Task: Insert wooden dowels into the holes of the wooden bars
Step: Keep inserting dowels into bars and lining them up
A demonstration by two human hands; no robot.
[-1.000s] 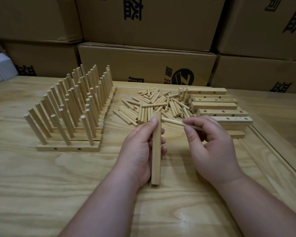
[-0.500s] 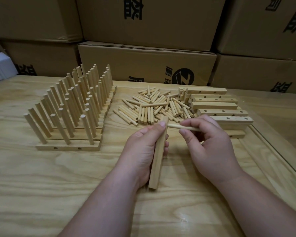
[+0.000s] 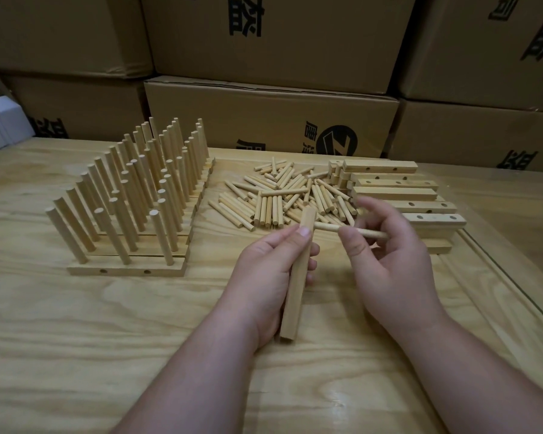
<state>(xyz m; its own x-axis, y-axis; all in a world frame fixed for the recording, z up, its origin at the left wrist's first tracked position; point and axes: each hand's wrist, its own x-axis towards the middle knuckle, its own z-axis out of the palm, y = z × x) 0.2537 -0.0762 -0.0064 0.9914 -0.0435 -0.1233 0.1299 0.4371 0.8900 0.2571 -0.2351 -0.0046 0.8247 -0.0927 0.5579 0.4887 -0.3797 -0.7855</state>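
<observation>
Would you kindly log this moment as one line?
left hand grips bar | right hand pinches dowel | dowel tip at bar's far end | seating not visible

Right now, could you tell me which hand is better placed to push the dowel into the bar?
The right hand. It already pinches the dowel, whose tip meets the side of the wooden bar near its far end. The left hand grips that bar, so it should just hold it steady.
</observation>
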